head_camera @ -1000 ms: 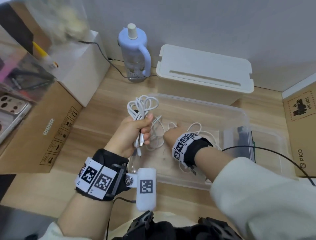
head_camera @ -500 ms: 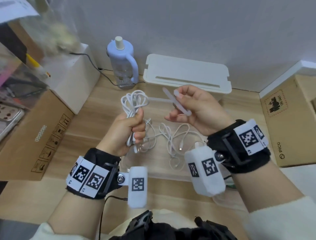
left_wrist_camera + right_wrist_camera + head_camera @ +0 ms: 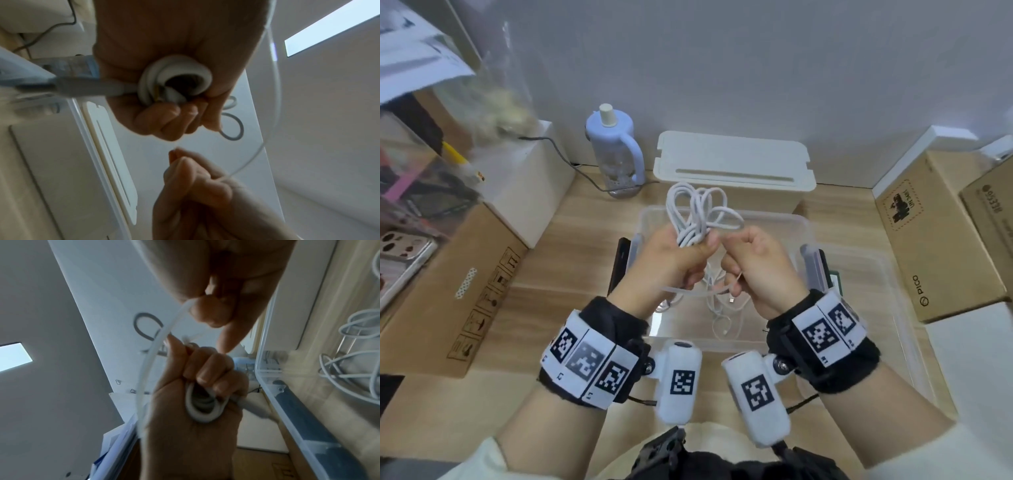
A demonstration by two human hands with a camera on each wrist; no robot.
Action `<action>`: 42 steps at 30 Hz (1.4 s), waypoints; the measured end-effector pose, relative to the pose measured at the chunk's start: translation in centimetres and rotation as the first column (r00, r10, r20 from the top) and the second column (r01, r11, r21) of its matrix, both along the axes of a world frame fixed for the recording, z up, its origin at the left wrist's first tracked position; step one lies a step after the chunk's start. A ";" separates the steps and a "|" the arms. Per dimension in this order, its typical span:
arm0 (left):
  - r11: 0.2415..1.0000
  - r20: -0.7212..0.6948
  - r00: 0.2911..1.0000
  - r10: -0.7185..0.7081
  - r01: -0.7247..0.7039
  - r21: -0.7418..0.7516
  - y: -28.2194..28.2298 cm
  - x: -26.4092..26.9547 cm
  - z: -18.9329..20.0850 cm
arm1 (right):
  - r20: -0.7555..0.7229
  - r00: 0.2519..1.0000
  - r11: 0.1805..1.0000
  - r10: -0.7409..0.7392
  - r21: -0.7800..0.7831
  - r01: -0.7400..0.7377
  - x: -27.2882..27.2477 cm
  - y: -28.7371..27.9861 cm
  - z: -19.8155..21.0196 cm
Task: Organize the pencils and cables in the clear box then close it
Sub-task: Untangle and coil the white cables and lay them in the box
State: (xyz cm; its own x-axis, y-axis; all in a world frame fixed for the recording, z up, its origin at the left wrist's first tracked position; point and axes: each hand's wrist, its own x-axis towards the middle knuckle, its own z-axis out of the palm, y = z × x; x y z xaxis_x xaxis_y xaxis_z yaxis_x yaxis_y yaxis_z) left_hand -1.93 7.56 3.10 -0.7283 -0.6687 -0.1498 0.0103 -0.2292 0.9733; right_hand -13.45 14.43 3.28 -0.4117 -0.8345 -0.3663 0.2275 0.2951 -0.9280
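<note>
My left hand grips a coiled white cable bundle in its fist, held above the clear box. My right hand is close beside it and pinches a thin translucent tie that passes under the left hand. In the left wrist view the coil sits inside the left fist, and the tie arcs round to the right hand. In the right wrist view the right fingertips pinch the tie above the coil. Another loose white cable lies in the box.
A white lidded box and a lavender bottle stand behind the clear box. Cardboard boxes flank it on the left and right. A clear lid lies just right of the box.
My right hand came out of the box with the translucent tie and moved in against the left hand. The tie now loops under the held bundle.
</note>
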 end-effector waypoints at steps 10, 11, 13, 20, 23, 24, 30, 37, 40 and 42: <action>0.930 0.172 0.917 -0.359 0.367 -0.015 0.7 0.2 1.1 | -0.224 0.974 0.988 0.041 -0.134 -0.073 -0.1 0.9 -0.2; 0.926 0.151 0.915 -0.374 0.377 0.012 0.6 0.3 1.1 | -0.195 0.980 0.990 0.025 -0.129 -0.051 -0.1 0.9 -0.3; 0.916 0.115 0.909 -0.400 0.394 0.071 0.5 0.3 1.0 | -0.181 0.983 0.990 0.042 -0.128 -0.066 -0.3 1.0 -0.5; 0.910 0.080 0.907 -0.413 0.408 0.074 0.4 0.1 0.9 | -0.140 0.931 0.921 0.337 -0.155 -0.357 -0.4 1.3 -0.5; 0.945 0.136 0.935 -0.328 0.326 0.035 0.6 0.0 0.8 | 0.005 0.956 0.943 0.292 -0.169 -0.287 -0.2 1.2 -0.8; 0.956 0.147 0.945 -0.292 0.293 0.010 0.5 0.1 0.7 | 0.062 0.955 0.947 0.289 -0.166 -0.276 -0.3 1.3 -0.9; 0.998 0.146 0.989 0.037 -0.029 -0.057 -0.2 0.5 0.5 | -0.171 0.961 0.957 0.216 -0.159 -0.243 -1.2 1.9 0.1; 0.985 0.141 0.981 0.136 -0.119 -0.129 -0.3 0.3 0.6 | -0.708 0.692 0.872 0.142 -0.241 -0.426 0.2 2.3 1.9; 0.981 0.196 0.972 0.130 -0.098 -0.166 -0.2 0.1 0.8 | -0.662 0.742 0.851 0.101 -0.329 -0.410 0.5 2.0 2.0; 0.964 0.279 0.951 0.137 -0.063 -0.257 -0.2 -0.3 0.7 | -0.615 0.780 0.848 0.111 -0.351 -0.397 0.8 2.1 2.0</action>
